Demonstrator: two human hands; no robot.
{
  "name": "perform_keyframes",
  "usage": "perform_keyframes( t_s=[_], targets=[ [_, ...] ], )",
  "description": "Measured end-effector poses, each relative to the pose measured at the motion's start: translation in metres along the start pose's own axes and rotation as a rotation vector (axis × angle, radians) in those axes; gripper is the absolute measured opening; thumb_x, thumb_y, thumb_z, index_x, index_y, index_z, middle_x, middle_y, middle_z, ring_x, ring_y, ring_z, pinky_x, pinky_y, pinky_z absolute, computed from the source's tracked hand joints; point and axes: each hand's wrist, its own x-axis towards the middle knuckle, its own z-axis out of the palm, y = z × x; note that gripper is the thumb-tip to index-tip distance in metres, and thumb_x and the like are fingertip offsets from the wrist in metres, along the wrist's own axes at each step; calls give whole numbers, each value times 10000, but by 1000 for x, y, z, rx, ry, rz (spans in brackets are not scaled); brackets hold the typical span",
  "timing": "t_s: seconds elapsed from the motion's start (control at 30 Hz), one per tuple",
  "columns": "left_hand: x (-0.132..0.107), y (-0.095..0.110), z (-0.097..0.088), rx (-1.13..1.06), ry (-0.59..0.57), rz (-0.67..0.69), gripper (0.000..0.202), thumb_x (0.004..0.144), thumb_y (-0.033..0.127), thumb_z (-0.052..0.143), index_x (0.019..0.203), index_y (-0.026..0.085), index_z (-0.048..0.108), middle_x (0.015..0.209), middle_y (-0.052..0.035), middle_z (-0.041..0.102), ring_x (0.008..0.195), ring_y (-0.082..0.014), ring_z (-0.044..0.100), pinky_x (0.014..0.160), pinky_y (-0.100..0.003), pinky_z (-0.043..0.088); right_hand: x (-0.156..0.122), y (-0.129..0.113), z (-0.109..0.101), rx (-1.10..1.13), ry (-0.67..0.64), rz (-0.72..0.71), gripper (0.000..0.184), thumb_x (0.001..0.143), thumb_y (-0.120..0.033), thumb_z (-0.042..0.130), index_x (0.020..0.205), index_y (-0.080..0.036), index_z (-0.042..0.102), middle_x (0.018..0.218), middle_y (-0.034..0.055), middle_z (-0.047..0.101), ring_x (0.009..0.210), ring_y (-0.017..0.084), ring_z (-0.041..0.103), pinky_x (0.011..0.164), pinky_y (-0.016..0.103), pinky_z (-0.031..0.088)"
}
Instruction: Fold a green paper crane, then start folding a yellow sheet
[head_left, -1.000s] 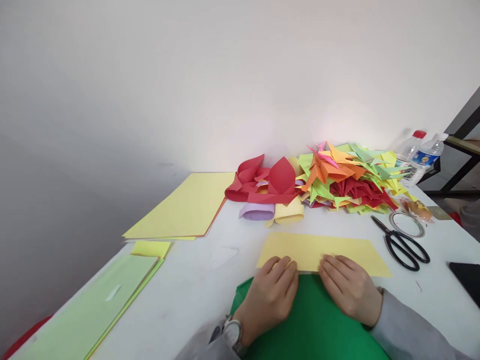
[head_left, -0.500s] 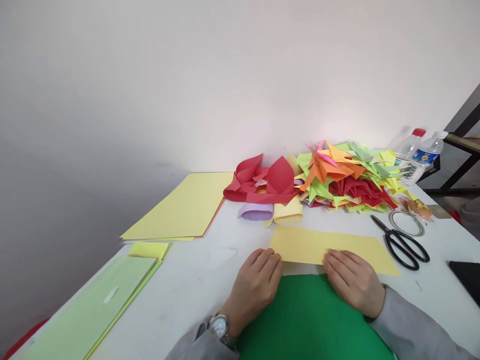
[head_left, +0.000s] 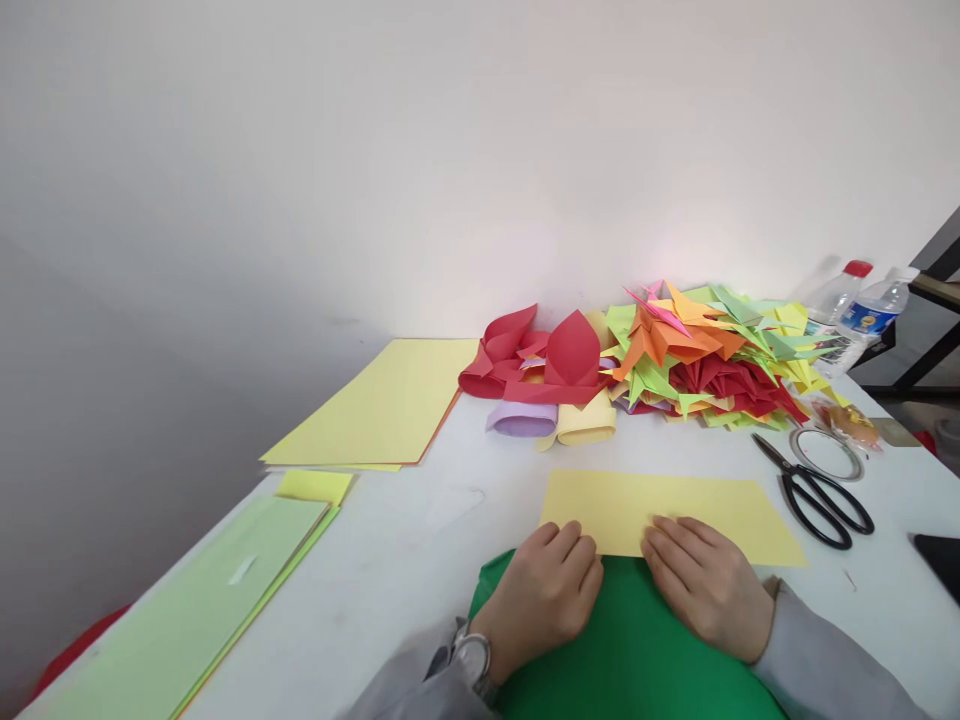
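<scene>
A long strip of pale yellow paper (head_left: 675, 495) lies in front of me with its near edge toward my body. My left hand (head_left: 551, 585), with a watch on the wrist, pinches that edge near its left end with curled fingers. Over the same edge, right of the middle, my right hand (head_left: 705, 580) has its fingers side by side on top of the paper. Both thumbs are hidden, the right one probably under the edge. Below the hands spreads a green surface (head_left: 622, 640), partly covered by my wrists; I cannot tell what it is.
Black-handled scissors (head_left: 817, 495) and a roll of tape (head_left: 827, 453) lie to the right. Behind are red paper shapes (head_left: 574, 355), a heap of folded paper (head_left: 705, 350) and plastic bottles (head_left: 862, 315). Yellow sheets (head_left: 375, 400) and green sheets (head_left: 202, 600) lie left.
The strip's near edge has come down and toward me. My left hand has shifted right along it, closer to my right hand. The whole view has turned slightly left.
</scene>
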Motion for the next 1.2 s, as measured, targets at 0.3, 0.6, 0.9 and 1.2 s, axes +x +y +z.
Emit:
perform_keyframes(
  t_s=[0.3, 0.6, 0.9, 1.2],
  targets=[
    [-1, -6, 1, 48, -46, -28, 346, 909, 54, 389, 597, 171, 481, 621, -24, 464, 595, -170, 437, 529, -320, 294, -4, 2, 3, -35, 14, 32, 239, 914, -43, 466, 944, -66, 701, 906, 129, 746, 946, 254, 680, 800, 389, 533],
    [-1, -21, -7, 141, -81, -27, 361, 890, 1, 380, 606, 182, 510, 618, -27, 492, 572, -179, 433, 549, -318, 352, 0, 8, 3, -33, 44, 44, 209, 911, -63, 492, 901, -54, 701, 872, 126, 737, 919, 241, 677, 781, 371, 530],
    [-14, -33, -4, -92, -46, -367, 304, 857, 45, 402, 668, 186, 593, 643, -31, 597, 529, -172, 515, 501, -287, 397, 0, 9, 3, -70, 98, 70, 193, 896, -57, 514, 878, -54, 706, 855, 123, 747, 870, 231, 691, 731, 351, 557],
    [9, -33, -22, -1741, 130, -1526, 564, 700, 621, 678, 975, 133, 735, 873, -125, 755, 865, -321, 700, 741, -406, 551, -2, -1, -14, 10, 38, -96, 371, 908, -40, 352, 999, -67, 711, 1044, 167, 737, 1062, 272, 662, 804, 406, 585]
  ],
)
